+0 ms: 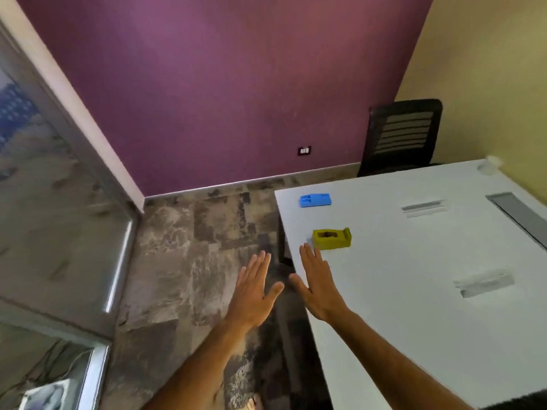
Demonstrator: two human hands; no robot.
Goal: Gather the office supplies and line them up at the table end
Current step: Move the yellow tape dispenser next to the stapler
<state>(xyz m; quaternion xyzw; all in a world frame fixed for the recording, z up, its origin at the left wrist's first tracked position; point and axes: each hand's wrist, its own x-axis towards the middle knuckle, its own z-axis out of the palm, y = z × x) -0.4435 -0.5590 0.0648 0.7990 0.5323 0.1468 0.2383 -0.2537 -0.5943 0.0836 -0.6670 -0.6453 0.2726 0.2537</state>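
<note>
A blue stapler-like item (315,200) lies near the far left corner of the white table (414,321). A yellow-green tape dispenser (332,238) sits closer to me along the left edge. My right hand (318,287) is flat and open over the table's left edge, its fingertips just short of the dispenser. Beside the table and over the floor, my left hand (254,291) is held out flat with the fingers apart, holding nothing.
Two pale staple strips or clear items (424,207) (485,284) lie on the table, with a grey cable slot (518,214) at the right. A black office chair (402,137) stands behind the far end. A glass partition (53,217) runs along the left; the floor is mottled stone.
</note>
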